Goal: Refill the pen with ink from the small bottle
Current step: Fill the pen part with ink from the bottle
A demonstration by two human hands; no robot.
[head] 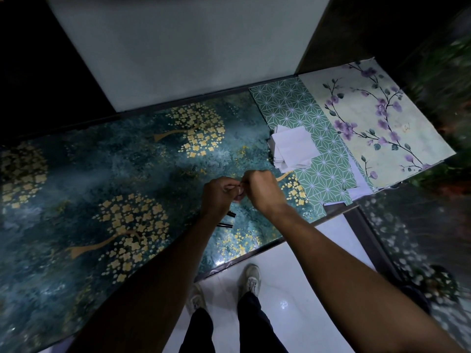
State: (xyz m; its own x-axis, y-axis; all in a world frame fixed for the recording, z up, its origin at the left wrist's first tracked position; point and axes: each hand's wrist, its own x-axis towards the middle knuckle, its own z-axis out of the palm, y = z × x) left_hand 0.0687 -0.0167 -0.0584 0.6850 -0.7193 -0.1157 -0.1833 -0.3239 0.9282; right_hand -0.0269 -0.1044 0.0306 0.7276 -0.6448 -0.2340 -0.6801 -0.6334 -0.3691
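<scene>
paper stack (291,148) on table (102,174), right of hands (242,192)

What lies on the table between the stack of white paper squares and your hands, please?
Nothing: in the head view only bare patterned table separates the white paper squares from the hands.

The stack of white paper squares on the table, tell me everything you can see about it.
The stack of white paper squares is a loose, fanned pile of plain sheets, edges not aligned. It lies flat, straddling the green star-patterned sheet and the dark teal table cover. It sits beyond the hands, which do not touch it.
</scene>
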